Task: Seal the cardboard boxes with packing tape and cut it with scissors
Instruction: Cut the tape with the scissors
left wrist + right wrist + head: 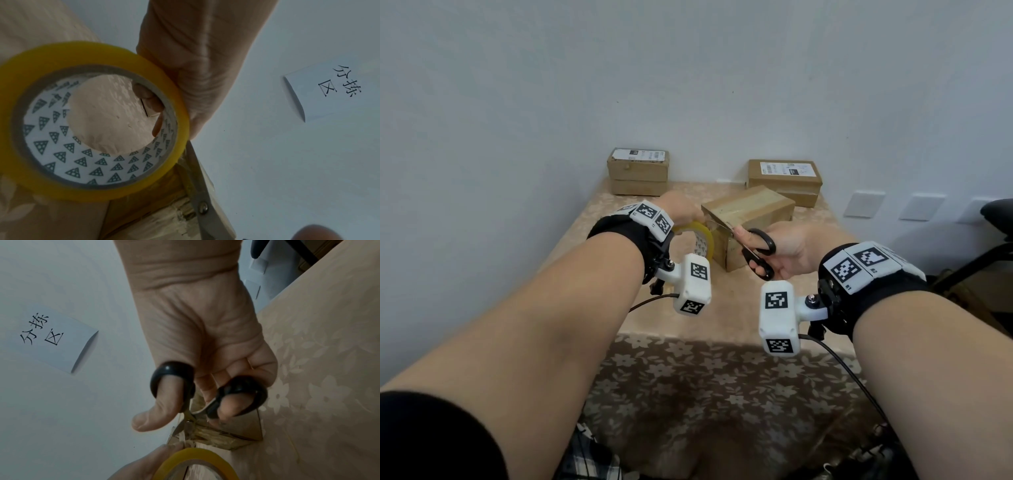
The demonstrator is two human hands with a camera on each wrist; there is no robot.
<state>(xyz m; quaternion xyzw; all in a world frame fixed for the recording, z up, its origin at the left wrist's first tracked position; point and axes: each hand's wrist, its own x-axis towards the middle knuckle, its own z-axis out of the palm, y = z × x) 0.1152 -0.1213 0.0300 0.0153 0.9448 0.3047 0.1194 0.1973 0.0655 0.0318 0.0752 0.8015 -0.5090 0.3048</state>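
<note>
White wall sheet (327, 87) reads "分拣区". Left hand (681, 209) grips the yellow tape roll (697, 240); right hand (794, 250) fingers fill black-handled scissors (755, 250), blades at the mid-worktop brown cardboard box's (753, 219) near edge.

tape roll (98, 53) yellow, core with grey triangles | scissors (758, 251) handles black | tablecloth (688, 370) beige, seemingly floral

The camera on my head looks forward and down over both forearms. Each wrist camera looks along my palm, very close. Both wrist views share the yellow ring-shaped roll of tape (90, 120) and the white paper note with black handwriting (55, 337).
</note>
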